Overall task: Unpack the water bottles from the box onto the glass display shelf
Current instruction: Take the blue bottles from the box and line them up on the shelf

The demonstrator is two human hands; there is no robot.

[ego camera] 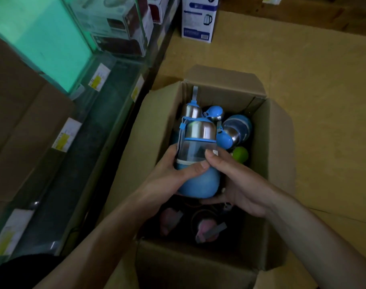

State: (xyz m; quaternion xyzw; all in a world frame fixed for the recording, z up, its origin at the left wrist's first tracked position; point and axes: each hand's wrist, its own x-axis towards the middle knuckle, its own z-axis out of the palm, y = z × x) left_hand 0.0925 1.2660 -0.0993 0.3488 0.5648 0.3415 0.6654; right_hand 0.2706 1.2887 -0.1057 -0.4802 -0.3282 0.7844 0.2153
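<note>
An open cardboard box (280, 142) stands on the floor below me. Over its middle I hold a blue water bottle (196, 161) with a clear body, steel cap and blue base. My left hand (173, 174) grips its left side with the thumb across the front. My right hand (234, 184) cups its base from the right, thumb on the clear part. More blue bottles (238, 128) lie at the box's far end, beside a green one (240, 154). Pink bottles (205, 228) lie in the dark near end. The glass display shelf (107, 113) runs along the left.
Yellow-and-white price labels (66, 135) are stuck along the shelf edge. Boxed appliances (117, 28) sit behind glass at the upper left. A white and blue kettle carton (198, 19) stands on the floor beyond the box. Brown cartons (21, 113) fill the left side.
</note>
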